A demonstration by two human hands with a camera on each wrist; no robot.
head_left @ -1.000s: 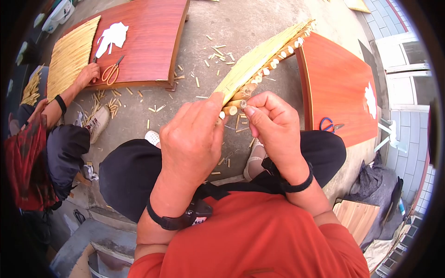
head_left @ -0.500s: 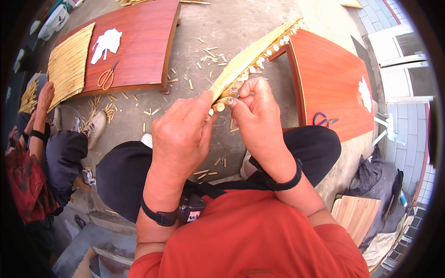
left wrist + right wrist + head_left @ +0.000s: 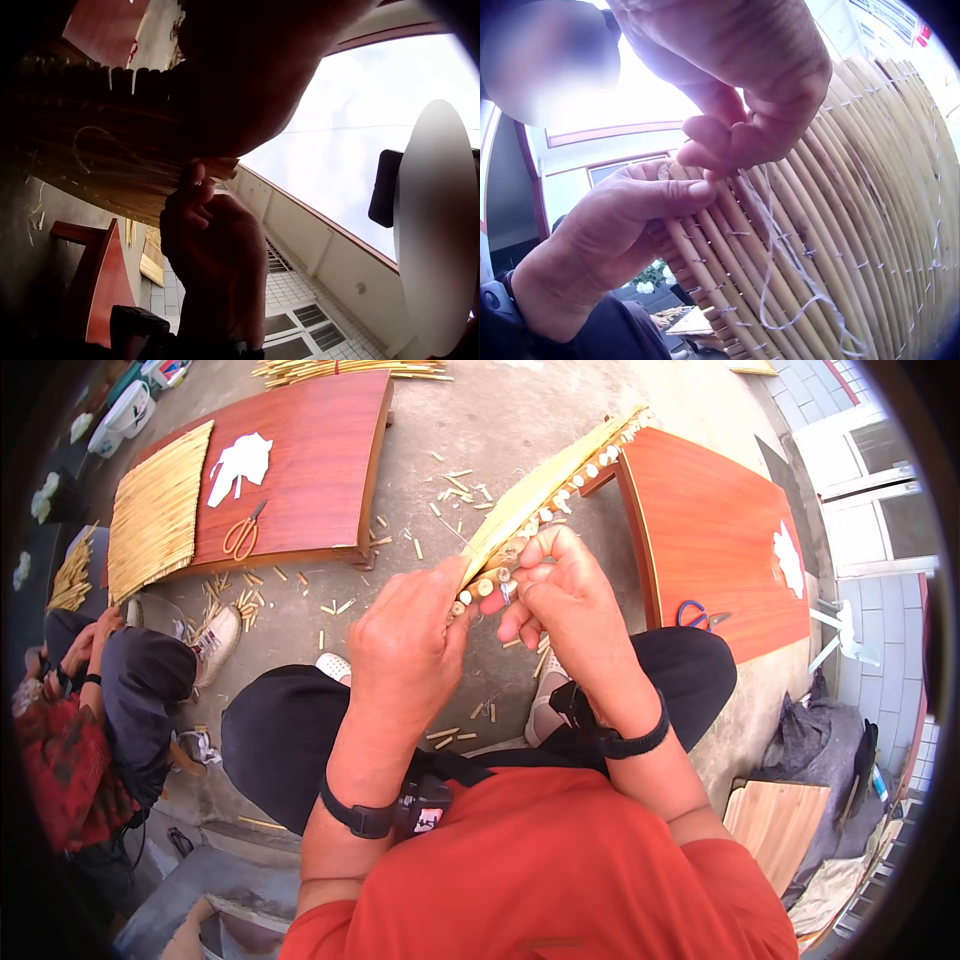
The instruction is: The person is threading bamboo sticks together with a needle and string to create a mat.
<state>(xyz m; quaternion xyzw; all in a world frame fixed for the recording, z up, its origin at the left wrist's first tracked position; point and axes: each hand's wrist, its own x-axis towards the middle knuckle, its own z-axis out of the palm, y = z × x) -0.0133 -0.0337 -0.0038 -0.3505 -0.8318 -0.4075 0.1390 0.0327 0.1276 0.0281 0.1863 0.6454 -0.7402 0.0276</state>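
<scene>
A stiff mat of straw-coloured stalks, stitched side by side with thread, slants up and away from my hands in the head view. My left hand grips its near edge, thumb on one face in the right wrist view and fingers behind. Beside the cut stalk ends, my right hand has thumb and forefinger curled together, its other fingers loosely bent. From under these fingertips a loose white string hangs in a loop across the mat's face. The fingers hide the spot where the string meets the edge stalks.
Ahead left, a red-brown table bears another stalk mat, scissors and a white cloth. A second table at right holds blue-handled scissors. Cut stalk pieces litter the floor. Another person sits at left.
My right hand's lower fingers have spread from the stalk ends, while thumb and forefinger stay at the edge. My left hand keeps its grip. The other person's hand has drawn back from the left table.
</scene>
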